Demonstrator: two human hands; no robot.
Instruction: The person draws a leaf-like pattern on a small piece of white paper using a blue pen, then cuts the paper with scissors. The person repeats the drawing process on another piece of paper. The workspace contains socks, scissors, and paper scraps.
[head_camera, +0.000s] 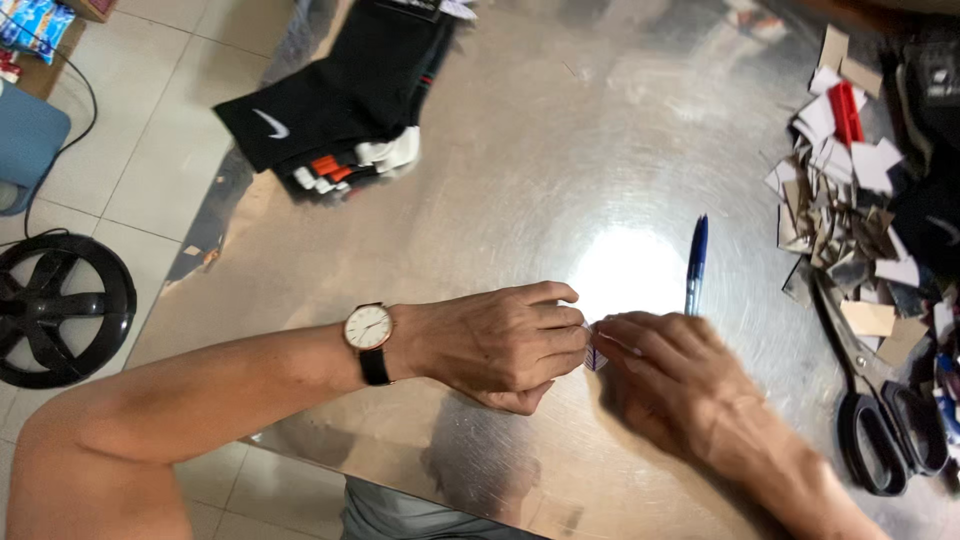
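Both hands' grips pinch one small paper piece (594, 356) over the shiny metal table (560, 150).

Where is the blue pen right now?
The blue pen lies on the shiny metal table, just beyond the right hand, left of the paper scraps.

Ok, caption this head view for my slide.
Two bare hands pinch a small paper piece on a shiny metal table beside a blue pen.

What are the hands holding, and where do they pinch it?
Both the left hand and right hand pinch a small white paper piece, one at each end, with their fingers.
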